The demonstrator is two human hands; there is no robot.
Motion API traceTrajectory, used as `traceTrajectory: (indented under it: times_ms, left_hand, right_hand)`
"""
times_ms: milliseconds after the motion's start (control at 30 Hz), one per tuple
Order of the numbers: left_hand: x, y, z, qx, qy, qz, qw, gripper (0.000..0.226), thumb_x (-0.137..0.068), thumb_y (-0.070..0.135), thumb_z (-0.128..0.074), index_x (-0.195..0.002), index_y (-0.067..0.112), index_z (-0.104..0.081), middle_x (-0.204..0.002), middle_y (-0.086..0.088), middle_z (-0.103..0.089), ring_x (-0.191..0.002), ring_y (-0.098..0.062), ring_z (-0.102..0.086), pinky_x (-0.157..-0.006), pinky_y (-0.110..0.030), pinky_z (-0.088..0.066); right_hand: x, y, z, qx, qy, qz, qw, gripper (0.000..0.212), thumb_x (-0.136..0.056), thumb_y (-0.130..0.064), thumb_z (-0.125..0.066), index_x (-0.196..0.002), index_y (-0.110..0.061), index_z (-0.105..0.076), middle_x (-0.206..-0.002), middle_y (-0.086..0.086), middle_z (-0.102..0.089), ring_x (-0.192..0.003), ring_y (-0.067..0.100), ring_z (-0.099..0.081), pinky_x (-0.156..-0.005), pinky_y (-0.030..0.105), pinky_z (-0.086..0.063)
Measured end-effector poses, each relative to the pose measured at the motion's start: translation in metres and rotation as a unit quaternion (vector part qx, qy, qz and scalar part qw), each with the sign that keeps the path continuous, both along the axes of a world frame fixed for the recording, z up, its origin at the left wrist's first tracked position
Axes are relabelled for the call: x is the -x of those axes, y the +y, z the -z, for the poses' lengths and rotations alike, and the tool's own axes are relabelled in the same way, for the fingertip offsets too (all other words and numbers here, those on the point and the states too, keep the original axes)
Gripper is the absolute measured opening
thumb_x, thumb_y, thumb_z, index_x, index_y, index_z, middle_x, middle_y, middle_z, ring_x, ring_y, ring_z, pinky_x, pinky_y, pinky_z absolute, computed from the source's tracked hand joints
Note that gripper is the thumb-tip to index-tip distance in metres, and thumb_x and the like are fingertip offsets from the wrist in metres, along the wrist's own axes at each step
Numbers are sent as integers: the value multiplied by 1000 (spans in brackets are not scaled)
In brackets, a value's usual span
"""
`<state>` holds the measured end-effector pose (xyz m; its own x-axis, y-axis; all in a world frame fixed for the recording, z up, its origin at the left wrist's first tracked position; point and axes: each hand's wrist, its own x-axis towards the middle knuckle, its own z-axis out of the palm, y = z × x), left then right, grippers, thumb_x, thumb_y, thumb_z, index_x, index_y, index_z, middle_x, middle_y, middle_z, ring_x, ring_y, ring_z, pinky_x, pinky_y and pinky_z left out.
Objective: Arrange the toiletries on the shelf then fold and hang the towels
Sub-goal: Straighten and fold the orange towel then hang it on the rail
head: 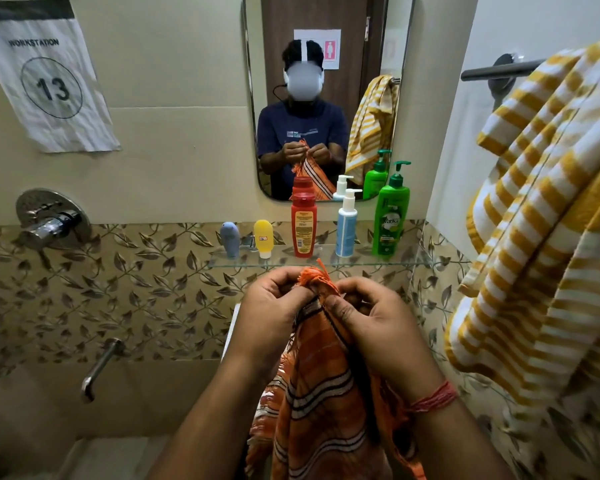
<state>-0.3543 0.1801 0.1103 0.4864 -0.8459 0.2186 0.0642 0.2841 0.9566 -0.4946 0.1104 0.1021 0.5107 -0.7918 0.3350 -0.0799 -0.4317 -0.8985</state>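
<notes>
Now both your hands pinch orange towel [326, 393] at fringed top edge: left hand [274, 306], right hand [371, 317], close together, cloth hanging below. Bottles lined up on glass shelf [326, 263] just beyond. Risk: corners bunched, fold goes crooked; lifted fringe may topple bottles.

Woven, fringed orange cloth towel [326, 393] in my fingers; beyond, glossy plastic bottles [390, 216] on a clear glass shelf [326, 259], polished chrome tap [51, 220], crumpled matt paper sign [45, 77].
</notes>
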Motion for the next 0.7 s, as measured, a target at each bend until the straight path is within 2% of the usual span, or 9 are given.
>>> traceTrajectory:
  times_ms: [133,233,333,433,500,600,700]
  left_hand:
    - [3,-2,2,1,-72,-12,997,7,-89,8,-71,-93,14,-74,-89,-7,-75,-87,-21,-72,-76,-32,-60]
    - [1,-5,2,-1,-49,-52,997,8,-89,6,-71,-89,14,-72,-83,-3,-74,-80,-16,-71,-71,-28,-58]
    - [-4,-7,0,-8,-4,-73,997,7,-89,3,-69,-90,10,-71,-79,-1,-73,-74,-13,-71,-64,-25,-57]
    - [-16,-8,-4,-6,41,-102,994,6,-92,4,-66,-93,8,-70,-80,-4,-72,-71,-16,-71,-62,-28,-58]
    - [-27,-8,-7,3,86,-132,988,7,-92,5,-66,-91,11,-70,-78,-5,-71,-71,-20,-69,-64,-35,-60]
    - [-46,-9,-13,29,146,-199,969,13,-92,3,-66,-88,15,-69,-68,1,-70,-62,-16,-65,-60,-31,-59]
    - [-61,-9,-17,49,172,-245,953,14,-92,3,-66,-88,17,-69,-70,3,-70,-63,-13,-66,-61,-30,-61]
  right_hand:
    - [-2,1,1,45,18,54,997,12,-91,-35,-69,-85,-24,-68,-75,1,-70,-68,12,-66,-64,39,-57]
    - [-7,3,5,68,7,66,995,13,-89,-33,-71,-89,-26,-60,-75,2,-65,-67,11,-62,-60,33,-53]
    - [-8,1,18,43,9,9,999,21,-88,-31,-72,-97,-30,-54,-84,-2,-68,-75,14,-67,-69,45,-58]
    - [-2,-2,37,-2,50,-71,996,22,-89,-34,-71,-102,-28,-54,-92,0,-73,-82,21,-72,-74,54,-57]
    - [4,-7,51,-16,91,-103,990,20,-89,-33,-70,-104,-27,-58,-95,1,-74,-87,21,-72,-79,53,-57]
    - [14,-17,73,27,222,-129,966,16,-91,-31,-65,-107,-31,-64,-104,-11,-72,-98,9,-67,-86,44,-55]
    - [22,-23,84,94,314,-129,936,30,-86,-40,-53,-114,-35,-64,-115,-16,-71,-110,9,-64,-91,37,-53]
